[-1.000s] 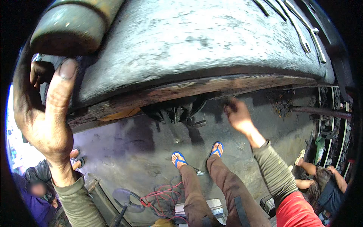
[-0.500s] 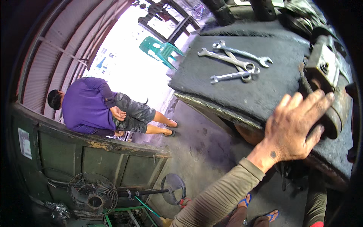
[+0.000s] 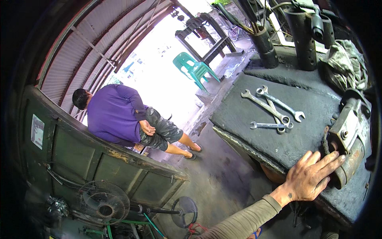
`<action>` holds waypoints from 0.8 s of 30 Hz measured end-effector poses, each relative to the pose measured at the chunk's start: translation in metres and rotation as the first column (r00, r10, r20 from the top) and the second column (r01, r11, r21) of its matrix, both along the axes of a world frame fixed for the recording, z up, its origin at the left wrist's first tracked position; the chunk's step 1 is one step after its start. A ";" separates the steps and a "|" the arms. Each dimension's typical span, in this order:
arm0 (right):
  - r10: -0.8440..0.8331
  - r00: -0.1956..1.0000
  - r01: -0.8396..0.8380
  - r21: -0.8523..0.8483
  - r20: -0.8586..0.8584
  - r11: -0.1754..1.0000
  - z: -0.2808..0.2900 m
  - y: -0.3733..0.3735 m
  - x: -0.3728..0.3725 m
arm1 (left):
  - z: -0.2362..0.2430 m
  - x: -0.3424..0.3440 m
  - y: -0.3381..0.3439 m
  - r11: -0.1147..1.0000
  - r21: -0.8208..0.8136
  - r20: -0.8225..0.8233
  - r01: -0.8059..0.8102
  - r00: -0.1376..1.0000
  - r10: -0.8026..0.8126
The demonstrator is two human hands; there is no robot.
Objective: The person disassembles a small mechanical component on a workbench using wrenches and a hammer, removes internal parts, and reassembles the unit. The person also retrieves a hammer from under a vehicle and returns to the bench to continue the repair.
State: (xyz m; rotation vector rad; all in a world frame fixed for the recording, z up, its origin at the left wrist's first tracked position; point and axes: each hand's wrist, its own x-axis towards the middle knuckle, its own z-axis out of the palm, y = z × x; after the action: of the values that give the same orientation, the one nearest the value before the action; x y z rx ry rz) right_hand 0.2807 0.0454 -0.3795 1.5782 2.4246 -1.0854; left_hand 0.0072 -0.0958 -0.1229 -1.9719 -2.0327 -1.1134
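Observation:
My left hand (image 3: 307,175) reaches in from the lower edge in an olive sleeve, palm down, at the right end of a dark workbench (image 3: 238,105). Its fingers are stretched out, and the fingertips rest at a heavy, round metal part (image 3: 350,165) with a block-shaped steel piece (image 3: 345,126) on it. The hand grips nothing that I can see; its underside is hidden. Left of the metal part, several combination wrenches lie loosely crossed, among them a long wrench (image 3: 264,104) and a short wrench (image 3: 264,125). My right hand is out of view.
Dark metal tubes (image 3: 303,44) and a crumpled grey cloth (image 3: 345,65) are at the bench's back. A person in a purple shirt (image 3: 115,113) leans over a green panel (image 3: 111,169) at left. Also around are a fan (image 3: 104,201) and a green chair (image 3: 195,67).
The view has shifted, so the bench and wrenches appear lower and farther right. My left hand stays at the metal part, fingers slightly closer together. A second sleeve at lower right has mostly left view.

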 end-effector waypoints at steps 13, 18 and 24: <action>-0.090 0.996 0.089 -0.032 -0.016 0.996 0.029 0.003 0.025 | -0.004 0.002 0.001 0.999 -0.022 -0.003 -0.038 0.999 0.038; -0.147 0.989 0.144 -0.069 -0.036 0.987 0.038 0.004 0.040 | -0.005 0.003 0.000 0.998 -0.040 -0.029 -0.046 0.999 0.045; -0.255 0.963 0.238 -0.165 -0.085 0.957 0.076 -0.001 0.076 | -0.006 0.005 0.001 0.997 -0.019 -0.047 -0.068 0.997 0.067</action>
State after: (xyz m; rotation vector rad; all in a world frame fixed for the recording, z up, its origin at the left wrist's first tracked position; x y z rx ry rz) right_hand 0.3571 0.0440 -0.3031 1.8520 2.1825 -1.3918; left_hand 0.0118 -0.0953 -0.1290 -1.9040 -2.0791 -1.0271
